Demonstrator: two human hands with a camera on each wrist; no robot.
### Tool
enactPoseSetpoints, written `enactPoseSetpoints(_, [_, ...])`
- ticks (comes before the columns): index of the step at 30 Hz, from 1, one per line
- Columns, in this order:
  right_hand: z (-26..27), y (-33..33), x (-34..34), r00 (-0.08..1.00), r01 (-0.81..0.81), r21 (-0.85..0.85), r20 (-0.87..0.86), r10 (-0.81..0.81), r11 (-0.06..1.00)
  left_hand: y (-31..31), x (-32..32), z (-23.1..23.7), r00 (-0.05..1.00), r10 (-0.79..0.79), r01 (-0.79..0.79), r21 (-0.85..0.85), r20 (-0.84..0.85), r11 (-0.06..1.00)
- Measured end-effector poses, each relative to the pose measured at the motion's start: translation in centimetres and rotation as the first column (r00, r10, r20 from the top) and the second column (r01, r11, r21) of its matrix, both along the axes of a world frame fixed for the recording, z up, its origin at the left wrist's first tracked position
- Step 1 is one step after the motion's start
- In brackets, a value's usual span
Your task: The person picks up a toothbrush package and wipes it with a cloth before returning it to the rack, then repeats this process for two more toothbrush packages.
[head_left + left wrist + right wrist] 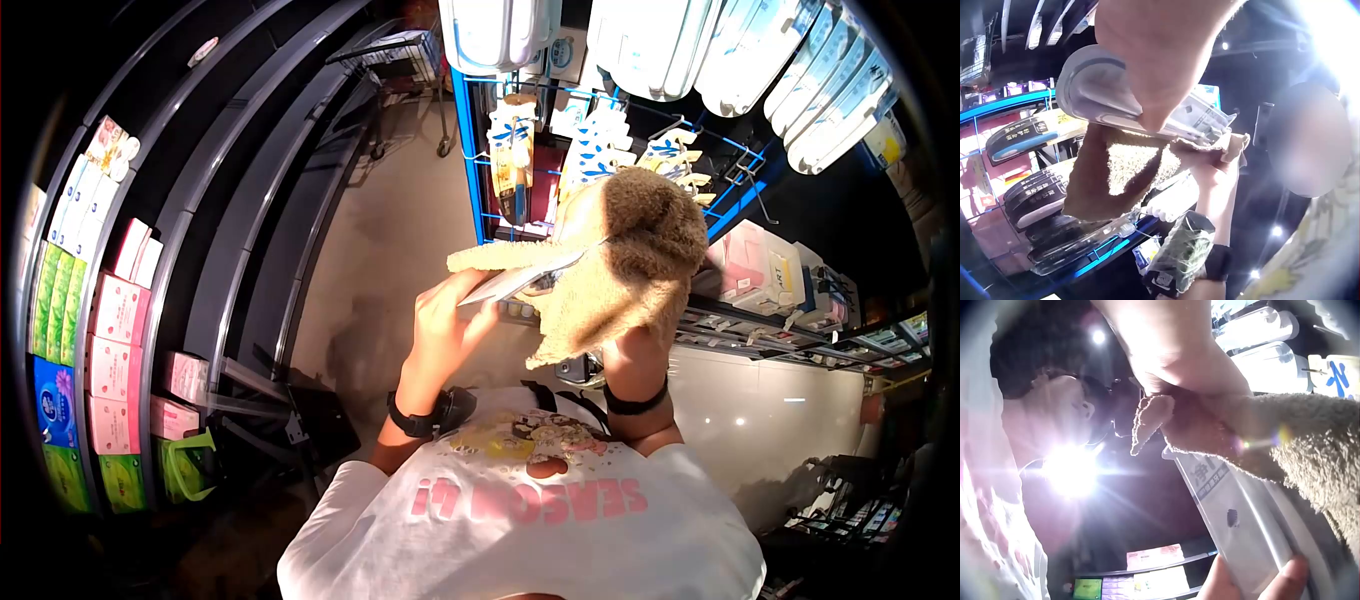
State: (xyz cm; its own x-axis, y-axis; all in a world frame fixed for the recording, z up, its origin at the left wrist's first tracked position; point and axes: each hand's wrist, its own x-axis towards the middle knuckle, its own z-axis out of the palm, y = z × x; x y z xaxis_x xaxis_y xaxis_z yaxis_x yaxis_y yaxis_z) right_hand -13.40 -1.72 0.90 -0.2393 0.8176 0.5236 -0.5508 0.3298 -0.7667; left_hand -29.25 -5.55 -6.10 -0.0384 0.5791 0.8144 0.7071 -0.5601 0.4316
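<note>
A fuzzy brown cloth [640, 230] hangs from my right hand [635, 360], its folds covering most of the fingers in the head view. My left hand [450, 325] pinches a clear plastic package [525, 278] that lies tilted against the cloth. In the left wrist view, the left hand [1154, 69] has its fingers on the rounded package [1100, 87], with the cloth [1094, 187] just below. The right wrist view has the right hand [1185, 356] gripping the cloth [1329, 437]; left fingertips [1288, 578] hold the package [1235, 512] by its lower end.
A blue wire rack [470, 170] with hanging packages stands ahead, white packs [745, 60] above it. Dark shelves with pink boxes [118, 365] line the left. A cart [405, 60] stands on the aisle floor [375, 215]. More boxed goods [755, 265] sit at right.
</note>
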Motion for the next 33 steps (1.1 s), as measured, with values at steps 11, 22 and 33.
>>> enactPoseSetpoints(11, [-0.4, 1.9, 0.0, 0.811, 0.404, 0.428, 0.242, -0.533, 0.808, 0.6, -0.2, 0.2, 0.998, -0.029, 0.033, -0.082, 0.047, 0.996])
enactPoseSetpoints(22, [-0.1, 2.8, 0.0, 0.995, 0.007, -0.176, -0.102, -0.025, 0.984, 1.3, -1.2, -1.0, 0.993, -0.068, 0.085, -0.182, 0.096, 0.98])
enactPoseSetpoints(33, [0.4, 2.1, -0.1, 0.944, -0.2, -0.028, -0.275, 0.184, 0.979, 0.9, -1.0, -2.5, 0.904, -0.11, 0.288, -0.398, 0.413, 0.871])
